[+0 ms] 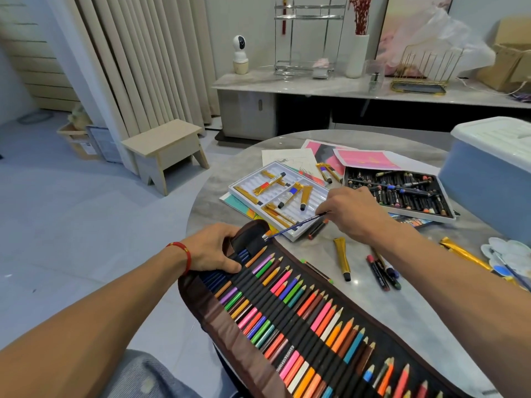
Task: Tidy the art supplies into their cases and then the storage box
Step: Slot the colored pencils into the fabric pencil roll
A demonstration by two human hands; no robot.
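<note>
A brown roll-up pencil case [290, 320] lies unrolled across the table's near edge, its black loops filled with several coloured pencils. My left hand [214, 248] grips its far left end. My right hand [352, 212] pinches a thin blue-handled paintbrush [294, 225] whose bristle end points into the case's end pocket. Beyond it sits a white paint tray [311, 206] holding several gold paint tubes. A box of oil pastels [444, 215] lies at the right. The blue storage box [485, 179] with a white lid stands at the far right.
Loose on the round grey table [416, 288] are a gold paint tube [342, 258], pastel sticks [382, 272], another gold tube [465, 255] and a white palette [508, 254]. Papers [290, 158] lie behind the tray. A wooden stool [165, 145] stands on the floor to the left.
</note>
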